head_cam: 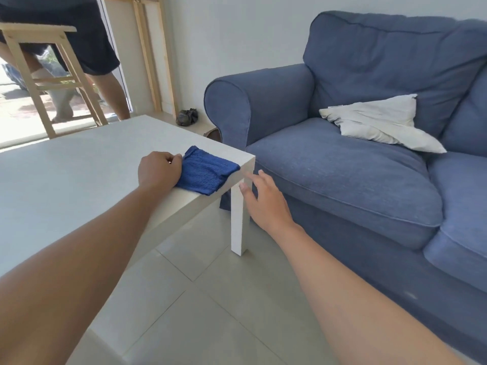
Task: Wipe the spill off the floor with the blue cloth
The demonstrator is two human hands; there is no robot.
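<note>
A folded blue cloth (207,171) lies on the near right corner of a white low table (79,175). My left hand (159,169) rests on the tabletop with its fingers curled onto the cloth's left edge. My right hand (263,201) hovers beside the table's corner leg, fingers spread, holding nothing and apart from the cloth. No spill shows on the pale floor tiles (210,299).
A blue sofa (355,167) with a white cushion (382,122) stands close on the right. Another person's legs (105,75) and a wooden stool (39,75) are at the back left by the window. A dark crumpled object (187,117) lies by the wall.
</note>
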